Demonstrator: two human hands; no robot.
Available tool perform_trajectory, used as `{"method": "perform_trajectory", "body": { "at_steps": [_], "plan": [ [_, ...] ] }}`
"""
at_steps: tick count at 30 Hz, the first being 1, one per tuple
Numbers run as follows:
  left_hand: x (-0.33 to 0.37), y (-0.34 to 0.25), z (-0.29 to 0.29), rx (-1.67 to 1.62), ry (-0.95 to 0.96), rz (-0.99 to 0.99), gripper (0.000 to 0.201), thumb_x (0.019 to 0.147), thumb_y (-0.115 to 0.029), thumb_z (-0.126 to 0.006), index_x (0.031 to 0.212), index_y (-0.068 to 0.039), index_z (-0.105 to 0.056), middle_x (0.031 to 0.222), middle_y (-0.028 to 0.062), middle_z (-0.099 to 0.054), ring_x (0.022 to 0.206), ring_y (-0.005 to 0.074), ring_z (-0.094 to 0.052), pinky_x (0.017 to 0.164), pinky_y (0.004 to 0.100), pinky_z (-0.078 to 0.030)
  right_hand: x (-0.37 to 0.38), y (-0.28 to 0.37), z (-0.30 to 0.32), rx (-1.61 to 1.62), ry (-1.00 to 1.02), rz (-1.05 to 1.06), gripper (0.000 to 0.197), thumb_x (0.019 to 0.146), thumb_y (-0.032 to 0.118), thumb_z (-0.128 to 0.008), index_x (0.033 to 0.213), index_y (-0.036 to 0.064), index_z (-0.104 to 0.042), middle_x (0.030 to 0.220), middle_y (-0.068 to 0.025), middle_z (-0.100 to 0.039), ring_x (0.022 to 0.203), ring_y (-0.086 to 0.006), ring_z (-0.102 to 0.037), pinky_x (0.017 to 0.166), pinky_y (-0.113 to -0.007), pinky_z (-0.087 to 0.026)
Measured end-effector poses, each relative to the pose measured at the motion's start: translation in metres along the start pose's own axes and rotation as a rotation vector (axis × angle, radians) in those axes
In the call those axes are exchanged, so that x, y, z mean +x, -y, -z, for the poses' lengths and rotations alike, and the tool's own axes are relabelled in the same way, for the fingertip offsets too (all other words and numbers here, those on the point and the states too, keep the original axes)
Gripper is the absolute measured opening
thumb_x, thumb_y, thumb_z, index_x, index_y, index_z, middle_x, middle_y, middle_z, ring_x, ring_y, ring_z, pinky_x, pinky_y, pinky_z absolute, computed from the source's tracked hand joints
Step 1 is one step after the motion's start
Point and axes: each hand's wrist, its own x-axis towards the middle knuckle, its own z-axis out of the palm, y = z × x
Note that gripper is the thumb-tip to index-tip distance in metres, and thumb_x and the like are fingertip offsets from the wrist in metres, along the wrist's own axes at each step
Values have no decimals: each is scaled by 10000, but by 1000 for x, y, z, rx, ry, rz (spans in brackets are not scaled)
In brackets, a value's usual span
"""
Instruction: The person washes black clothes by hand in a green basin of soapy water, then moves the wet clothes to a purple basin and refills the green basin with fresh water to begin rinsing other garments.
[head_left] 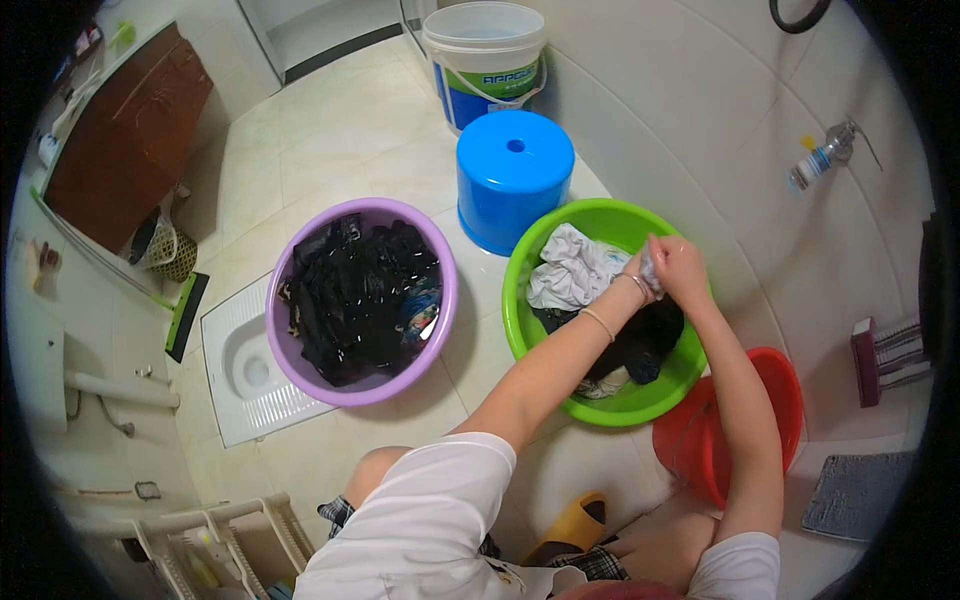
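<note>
Over the right side of a green basin [515, 335], my left hand [637, 272] and my right hand [678, 268] are closed close together around a bunched, pale wet-looking cloth [649, 268]. Only a small part of that cloth shows between my fingers. Inside the basin, a crumpled white garment [572, 268] lies on the left, next to my left hand. Dark clothes [640, 350] fill the space below my hands, with a lighter patterned piece [604, 383] at the near edge.
A purple basin [448, 300] of dark soaked clothes stands left, partly over a squat toilet [255, 370]. Behind are a blue stool [515, 165] and a white bucket [486, 30]. A red bucket [785, 400] stands below my right forearm; a wall tap [838, 145] juts out right.
</note>
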Motion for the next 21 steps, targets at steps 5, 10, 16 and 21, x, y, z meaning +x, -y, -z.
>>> {"method": "perform_trajectory", "body": {
  "at_steps": [5,10,16,21],
  "plan": [
    [-2,-25,-49,378,-907,-8,293,747,-208,-536,992,-74,-447,668,17,-456,464,107,-417,320,215,-242,-1,-72,1,-385,129,-271,256,796,235,-429,858,33,-573,793,-209,-563,728,-330,-558,636,-400,-439],
    [3,-26,-83,698,-772,-13,371,705,-150,-574,1020,-48,-406,618,7,-438,457,102,-395,334,216,-261,-5,-120,-16,298,236,-326,265,822,292,-423,909,72,-541,776,-93,-577,670,-228,-549,597,-341,-430],
    [21,-20,-72,971,-548,-216,307,739,-129,-554,1004,-31,-435,685,53,-517,458,121,-465,378,254,-372,7,-41,14,1256,101,-645,455,793,473,-463,1014,78,-498,897,-26,-538,776,-134,-508,649,-256,-418],
    [18,-24,-76,1167,-574,-215,276,745,-114,-593,938,22,-449,677,41,-515,484,102,-470,403,216,-377,3,-63,18,1124,136,-518,292,799,337,-517,867,56,-555,786,-16,-545,680,-105,-510,583,-261,-425]
  ]
}}
